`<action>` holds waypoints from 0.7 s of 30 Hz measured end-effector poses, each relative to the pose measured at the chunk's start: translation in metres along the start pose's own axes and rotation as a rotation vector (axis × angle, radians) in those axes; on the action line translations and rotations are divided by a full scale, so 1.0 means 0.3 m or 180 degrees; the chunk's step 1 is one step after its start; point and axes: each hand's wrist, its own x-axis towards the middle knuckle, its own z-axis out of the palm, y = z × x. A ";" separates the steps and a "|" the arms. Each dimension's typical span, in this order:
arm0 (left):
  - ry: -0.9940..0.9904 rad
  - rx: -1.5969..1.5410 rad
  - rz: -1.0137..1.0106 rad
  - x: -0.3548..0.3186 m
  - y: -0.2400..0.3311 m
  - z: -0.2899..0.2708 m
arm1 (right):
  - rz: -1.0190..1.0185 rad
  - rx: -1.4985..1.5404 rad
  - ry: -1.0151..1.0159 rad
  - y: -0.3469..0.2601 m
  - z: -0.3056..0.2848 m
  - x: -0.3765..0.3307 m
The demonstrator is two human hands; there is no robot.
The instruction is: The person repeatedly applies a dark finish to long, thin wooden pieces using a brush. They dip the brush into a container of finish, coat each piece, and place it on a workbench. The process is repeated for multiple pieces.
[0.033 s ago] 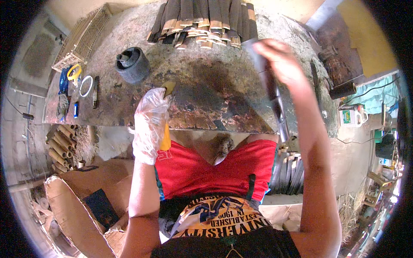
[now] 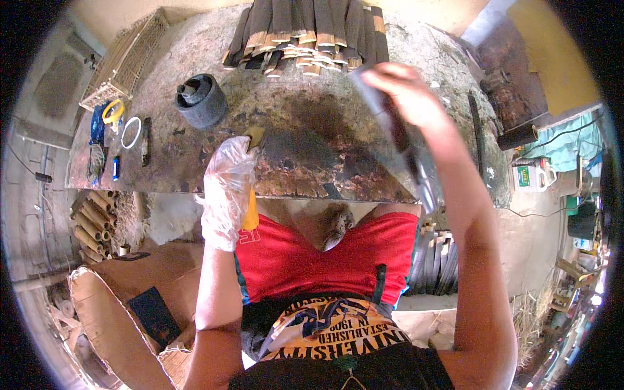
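Note:
My left hand (image 2: 224, 188) wears a clear plastic glove and is closed around a tool near the table's front edge. A yellow handle (image 2: 250, 211) shows below the fist and an olive-brown tip (image 2: 256, 135) above it; the tool's exact kind is hidden. My right hand (image 2: 406, 91) grips the far end of a long dark strip (image 2: 404, 140), smeared by motion. That strip slants from the hand toward the table's front right edge, its near end looking shiny. Beyond it lies a pile of black-coated wooden strips (image 2: 305, 32) with bare pale ends.
The stained table (image 2: 305, 169) carries a dark round pot (image 2: 201, 101), a yellow ring (image 2: 113, 112), a white ring (image 2: 130, 132), a blue lighter (image 2: 116, 168) and a wire-mesh crate (image 2: 123, 62). An open cardboard box (image 2: 97, 305) stands at lower left, dark strips (image 2: 437, 260) at lower right.
My right hand and the far end of the dark strip have shifted a little left. My gloved left hand has stayed nearly in place.

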 end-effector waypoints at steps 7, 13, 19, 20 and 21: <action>0.0149 -0.0339 -0.0465 -0.038 -0.012 -0.022 | -0.0618 -0.1829 -0.0771 0.144 0.151 -0.003; 0.0210 -0.0409 -0.0515 -0.041 -0.039 -0.011 | -0.0689 -0.2670 -0.0345 0.263 0.110 -0.506; -0.0340 -0.0277 -0.0394 -0.052 -0.025 0.099 | -0.0256 -0.2790 0.0033 0.329 0.182 -0.660; -0.0435 -0.0156 -0.0183 -0.055 -0.028 0.108 | -0.0084 -0.2567 -0.0027 0.315 0.185 -0.696; -0.0445 0.0115 0.0315 -0.054 -0.033 0.112 | 0.0238 -0.2432 -0.0137 0.301 0.187 -0.730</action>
